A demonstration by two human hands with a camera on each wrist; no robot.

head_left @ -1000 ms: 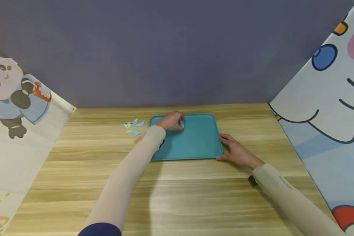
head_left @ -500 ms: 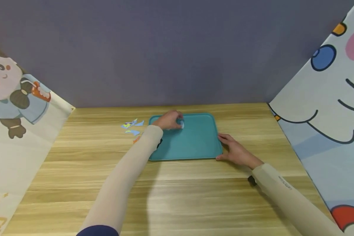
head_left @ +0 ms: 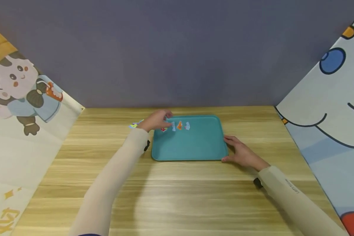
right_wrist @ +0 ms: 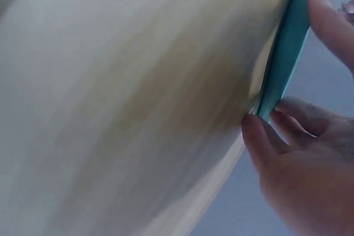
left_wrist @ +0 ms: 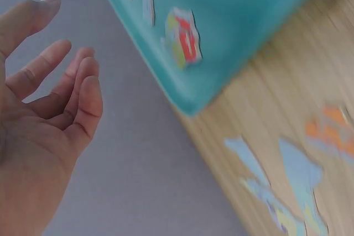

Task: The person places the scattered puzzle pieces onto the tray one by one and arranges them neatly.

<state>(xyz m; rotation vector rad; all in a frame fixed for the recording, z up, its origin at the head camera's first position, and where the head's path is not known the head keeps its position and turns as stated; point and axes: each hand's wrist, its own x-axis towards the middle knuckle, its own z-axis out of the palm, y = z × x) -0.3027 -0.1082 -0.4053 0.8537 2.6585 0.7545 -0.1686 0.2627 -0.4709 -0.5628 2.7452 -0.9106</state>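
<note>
My left hand (head_left: pixel 157 121) hovers above the upper-left part of a teal tray (head_left: pixel 191 144), fingers loosely bent with nothing between them. In the tray, near its far edge, lie a pale piece with pink (head_left: pixel 187 126), an orange piece (head_left: pixel 179 125) and a narrow blue strip (head_left: pixel 173 126). A red-and-yellow cut piece (left_wrist: pixel 185 38) sits close to the tray's corner in the left wrist view. My right hand (head_left: pixel 241 154) holds the tray at its near right corner, thumb on one side and fingers on the other.
Left of the tray, loose pale-blue pieces (left_wrist: pixel 301 175) and an orange piece (left_wrist: pixel 332 128) lie on the wooden table (head_left: pixel 177 196). A grey wall (head_left: pixel 177 59) rises behind the table, and printed panels (head_left: pixel 327 108) flank it.
My left hand has let go of the pale piece and moved left, uncovering the row of pieces in the tray. The right hand stays at the tray's corner. The head view has shifted slightly.
</note>
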